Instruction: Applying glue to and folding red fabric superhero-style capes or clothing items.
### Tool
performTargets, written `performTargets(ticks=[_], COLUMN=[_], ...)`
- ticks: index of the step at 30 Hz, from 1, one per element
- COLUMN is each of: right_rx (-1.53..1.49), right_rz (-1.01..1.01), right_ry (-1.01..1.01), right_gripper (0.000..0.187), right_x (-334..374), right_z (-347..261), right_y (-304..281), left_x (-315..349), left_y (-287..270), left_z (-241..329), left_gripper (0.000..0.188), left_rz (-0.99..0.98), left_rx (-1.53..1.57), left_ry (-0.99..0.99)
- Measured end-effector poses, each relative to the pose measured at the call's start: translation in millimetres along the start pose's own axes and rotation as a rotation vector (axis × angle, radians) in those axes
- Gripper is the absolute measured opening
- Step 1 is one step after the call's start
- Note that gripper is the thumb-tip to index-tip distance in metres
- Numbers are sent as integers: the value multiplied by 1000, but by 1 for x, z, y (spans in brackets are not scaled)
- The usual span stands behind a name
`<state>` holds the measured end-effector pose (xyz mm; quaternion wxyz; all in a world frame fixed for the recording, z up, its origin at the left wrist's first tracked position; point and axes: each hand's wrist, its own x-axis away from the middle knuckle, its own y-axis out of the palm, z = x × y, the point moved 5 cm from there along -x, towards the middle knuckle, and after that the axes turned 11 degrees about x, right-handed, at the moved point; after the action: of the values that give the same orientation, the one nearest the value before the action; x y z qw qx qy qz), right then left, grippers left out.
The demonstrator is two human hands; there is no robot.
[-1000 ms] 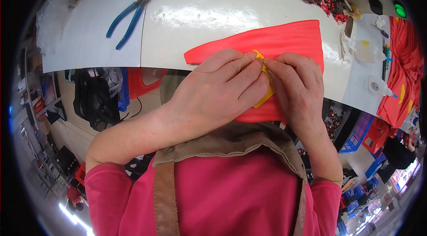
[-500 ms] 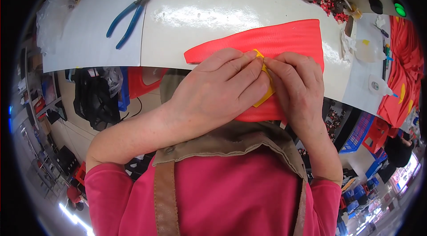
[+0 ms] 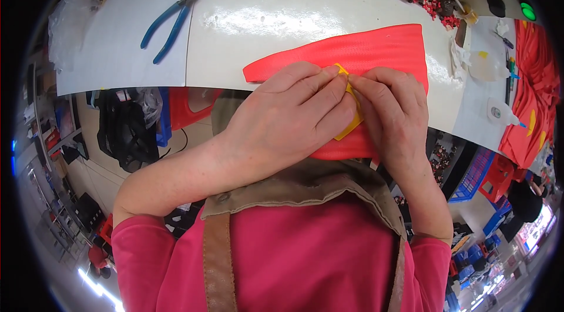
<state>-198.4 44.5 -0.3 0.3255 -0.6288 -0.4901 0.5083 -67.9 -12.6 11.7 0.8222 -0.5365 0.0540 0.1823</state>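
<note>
Yellow piece [image 3: 352,126]: one, on red sheet [image 3: 376,47], at white table's [image 3: 235,56] near edge. My left hand [image 3: 288,112], right hand [image 3: 395,103]: together over it; pinching or pressing, I cannot tell. Advised: even pressure, sheet flat.

1. The left hand [image 3: 294,106] lies over a yellow piece [image 3: 351,128], its bent fingers touching it; whether they grip or only press is hidden.
2. The right hand [image 3: 395,106] meets it from the other side, fingertips at the yellow piece's upper edge, close to the left fingertips.
3. Beneath both hands is a flat red piece [image 3: 376,47], showing beyond them and a little below, partly on the white table [image 3: 247,47].
4. Beyond the left hand, to its left, lie blue-handled pliers [image 3: 177,17].
5. Well right of the right hand are two translucent bottles, one farther [image 3: 487,68], one nearer [image 3: 497,112], then a red heap [image 3: 531,86].
</note>
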Motion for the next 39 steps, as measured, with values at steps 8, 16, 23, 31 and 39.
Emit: performTargets(ticks=[8,16,23,31,39], right_rx=[2,13,-97,-54,-249], right_rz=[-3,36,-8,105,124], right_ry=[-7,28,106,438,601], right_gripper=[27,23,19,36,48], right_x=[2,5,2,23,33], right_z=[1,-1,1,41,44], right_y=[-2,-1,-8,-23,-30], left_x=[0,69,88,65,57], left_y=[-7,-19,11,13,11], left_z=[-3,-24,-15,-10,-4], left_gripper=[29,16,34,37,38], left_rz=[-49,138,45,-111,102], left_rx=[85,750,1365,1415,1535], left_ry=[-22,-719,-1143,-983,-1036])
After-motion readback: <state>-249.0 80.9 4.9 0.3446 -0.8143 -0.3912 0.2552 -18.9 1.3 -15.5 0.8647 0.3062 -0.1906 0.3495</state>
